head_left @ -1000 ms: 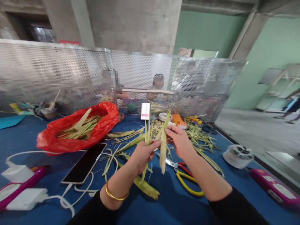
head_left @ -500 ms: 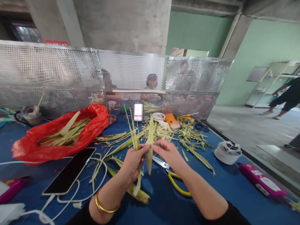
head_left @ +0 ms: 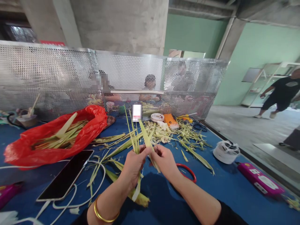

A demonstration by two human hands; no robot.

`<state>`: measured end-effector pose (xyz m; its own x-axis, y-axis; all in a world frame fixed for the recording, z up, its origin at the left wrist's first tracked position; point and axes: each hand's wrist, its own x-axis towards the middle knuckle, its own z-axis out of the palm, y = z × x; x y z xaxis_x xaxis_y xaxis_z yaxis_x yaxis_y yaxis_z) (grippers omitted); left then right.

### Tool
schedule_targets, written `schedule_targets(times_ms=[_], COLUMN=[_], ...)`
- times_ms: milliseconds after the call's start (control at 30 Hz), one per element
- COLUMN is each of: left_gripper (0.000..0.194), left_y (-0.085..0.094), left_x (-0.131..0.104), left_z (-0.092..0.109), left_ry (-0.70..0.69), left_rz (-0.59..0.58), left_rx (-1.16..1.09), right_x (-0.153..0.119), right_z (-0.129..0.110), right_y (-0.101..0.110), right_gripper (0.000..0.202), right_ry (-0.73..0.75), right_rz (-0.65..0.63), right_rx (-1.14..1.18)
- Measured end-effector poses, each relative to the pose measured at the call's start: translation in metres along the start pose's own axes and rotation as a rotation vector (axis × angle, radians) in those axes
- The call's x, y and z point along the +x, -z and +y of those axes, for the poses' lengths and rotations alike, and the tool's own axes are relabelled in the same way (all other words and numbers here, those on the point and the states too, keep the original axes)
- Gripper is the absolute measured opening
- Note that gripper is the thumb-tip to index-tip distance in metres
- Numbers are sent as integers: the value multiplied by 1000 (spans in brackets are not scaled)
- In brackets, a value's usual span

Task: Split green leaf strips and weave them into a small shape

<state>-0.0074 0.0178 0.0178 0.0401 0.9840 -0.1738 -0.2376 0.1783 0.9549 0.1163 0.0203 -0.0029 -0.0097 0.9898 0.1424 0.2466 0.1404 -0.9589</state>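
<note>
Between my hands, over the middle of the blue table, is a wide pale-green strip of leaf (head_left: 145,133) that looks like corn husk. It leans up and to the left. My left hand (head_left: 134,162) grips several thin leaf strips (head_left: 134,137) and pinches the wide strip's edge with its thumb. My right hand (head_left: 163,157) pinches that strip from the other side, fingers partly hidden. A husk piece (head_left: 140,199) lies beneath my left hand. Beside my right forearm a red loop handle (head_left: 191,175) shows; the rest of it is hidden.
To the left are a red plastic bag (head_left: 28,150) holding leaf strips, a phone (head_left: 67,175) and a white cable (head_left: 103,175). Leaf scraps (head_left: 161,132), a white roll (head_left: 226,152) and a purple package (head_left: 259,178) lie right. A perforated metal screen (head_left: 131,72) stands behind; a person (head_left: 280,93) walks beyond.
The wide strip has gone from nearly upright to leaning left. Where scissors with a yellow handle showed by my right forearm, a red loop handle now shows. The walking person is further into view.
</note>
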Motion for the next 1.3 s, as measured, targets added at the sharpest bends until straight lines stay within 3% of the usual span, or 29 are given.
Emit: schedule_targets(times_ms=[100,233,400,633,700,833,1000,1300], left_gripper=[37,30,29,32,31,28,25,25], left_y=[-6,-7,-4,1,2,1,-1,-4], left_x=[-4,-5,-2,5,5,4,2,-3], left_z=[-1,-4,-5,-6,-7,-10,-8,-3], left_ry=[-82,-44,-24,-58,-68,-100,-124,-155], left_rz=[-48,35,65,113,132,167,193,186], left_rx=[87,51,-32,-86,-81,-13,67,72], right_x=[-3,-7,-5,1,0,-6,-10,-8], right_z=[4,4,0,-3,-3,-2,1,-3], right_y=[3,5,3,3,2,2,6,7], right_gripper=[20,13,27,27,26,35,24,17], right_ry=[203,394,218,-53,-5,209,352,240], right_rz=[121,164,101,-24,-9,111,106,30], right_rx=[-322,-538,-297,187,122,-247,-461,-381])
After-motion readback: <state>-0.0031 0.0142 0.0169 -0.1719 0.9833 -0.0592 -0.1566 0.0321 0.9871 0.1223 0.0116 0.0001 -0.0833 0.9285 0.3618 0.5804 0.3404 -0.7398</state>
